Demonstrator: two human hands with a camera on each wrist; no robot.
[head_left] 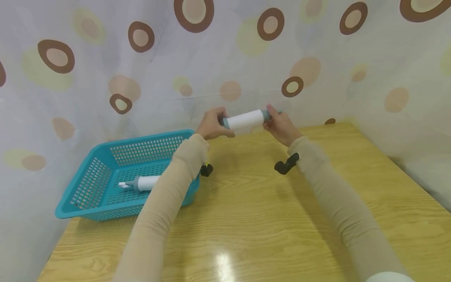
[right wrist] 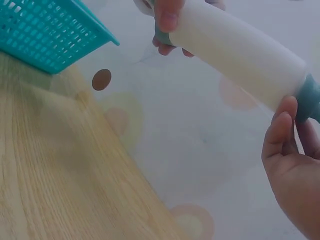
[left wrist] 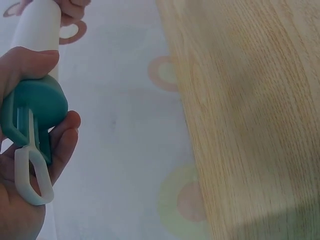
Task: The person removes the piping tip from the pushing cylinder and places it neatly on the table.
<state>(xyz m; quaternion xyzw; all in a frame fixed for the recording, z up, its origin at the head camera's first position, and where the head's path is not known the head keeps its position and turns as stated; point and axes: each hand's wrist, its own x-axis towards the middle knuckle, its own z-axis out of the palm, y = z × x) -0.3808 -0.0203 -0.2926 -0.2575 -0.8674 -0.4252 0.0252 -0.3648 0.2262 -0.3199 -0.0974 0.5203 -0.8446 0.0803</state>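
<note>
Twice gripped: shows left hand (head_left: 212,124) and right hand (head_left: 281,127) clamped on opposite ends of tube (head_left: 246,120); risks dropping through loosened grip.

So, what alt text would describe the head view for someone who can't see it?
A person's left hand and right hand hold opposite ends of a white cylinder at a wooden table. A similar, partly hidden cylinder lies in a blue plastic basket to the left.
</note>
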